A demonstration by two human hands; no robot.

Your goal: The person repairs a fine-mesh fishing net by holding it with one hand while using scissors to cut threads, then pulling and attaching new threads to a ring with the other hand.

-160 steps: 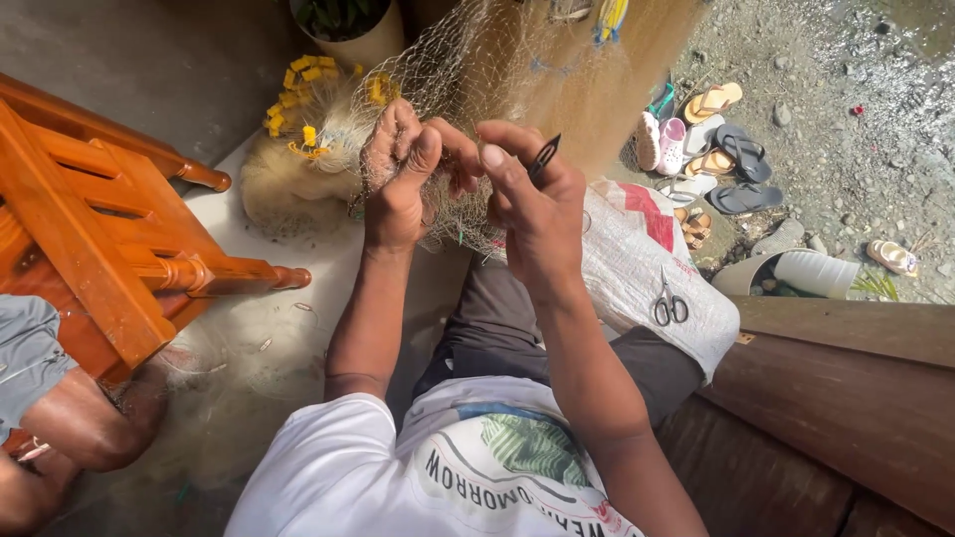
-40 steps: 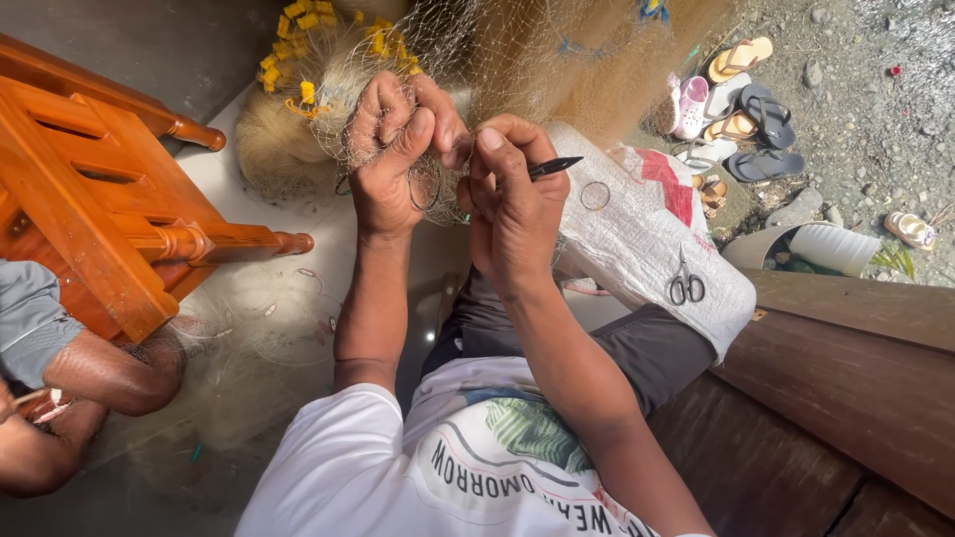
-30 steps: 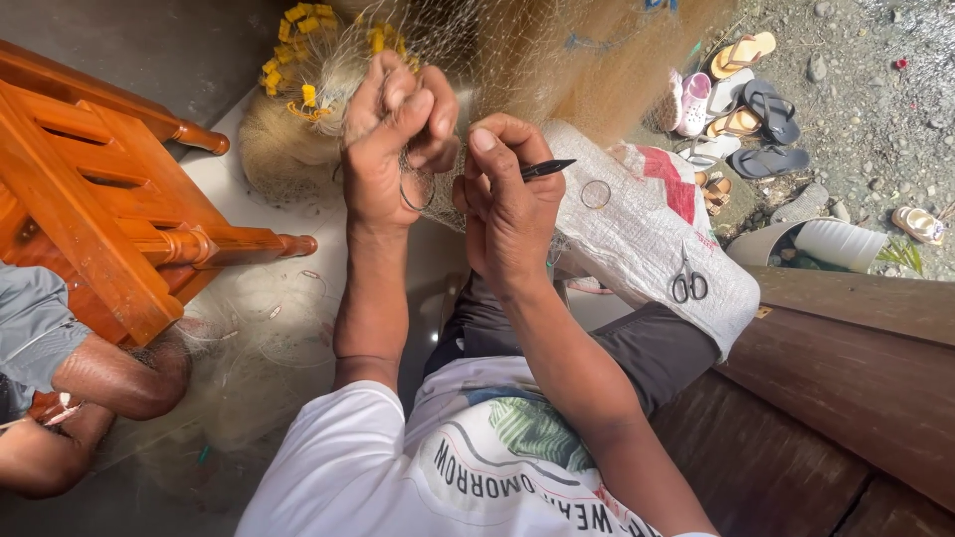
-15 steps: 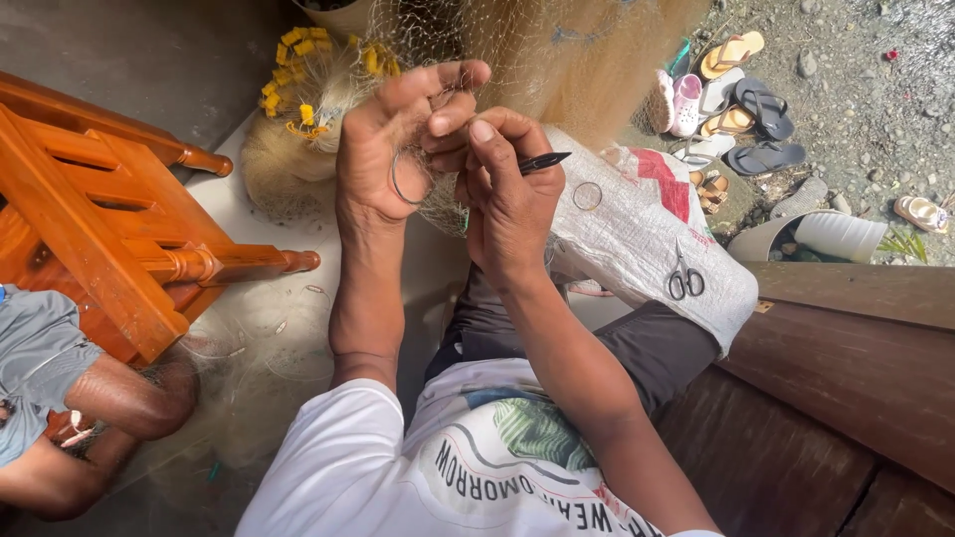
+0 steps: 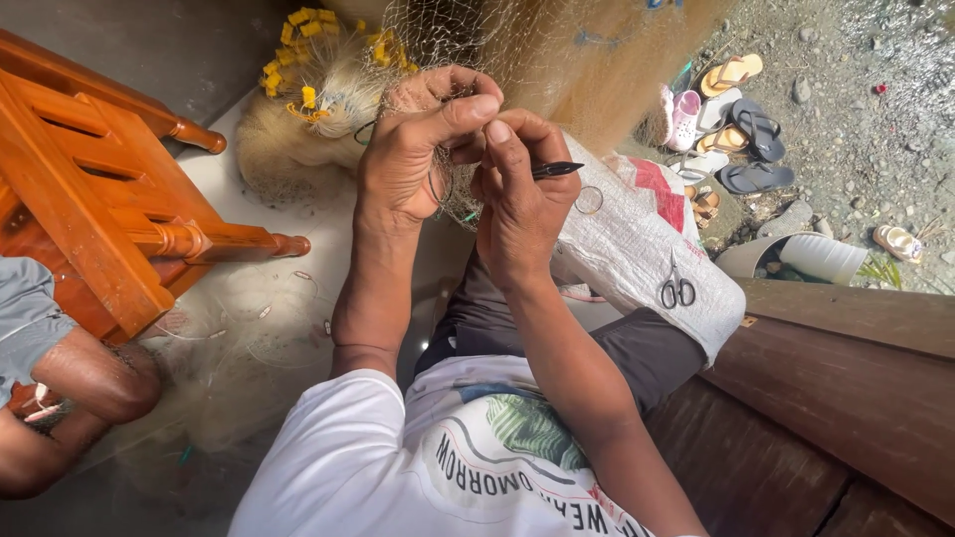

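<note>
Both hands pinched on fishing net (image 5: 468, 60) hung ahead: left hand (image 5: 413, 159) gripping mesh, right hand (image 5: 517, 199) clamped on dark needle (image 5: 555, 170). Mid-mend, seemingly tying; next likely needs mesh held taut.

Sunlit pale concrete floor (image 5: 239, 159); an orange wooden chair (image 5: 95, 199) stands left. Far right of the chair: gravel ground (image 5: 875, 119), sandals (image 5: 741, 124), brown plank wall (image 5: 846, 388).

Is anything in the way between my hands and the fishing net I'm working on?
Nothing visible. The left hand and right hand already pinch the fishing net directly; the right hand also holds a thin dark tool beside the mesh.
</note>
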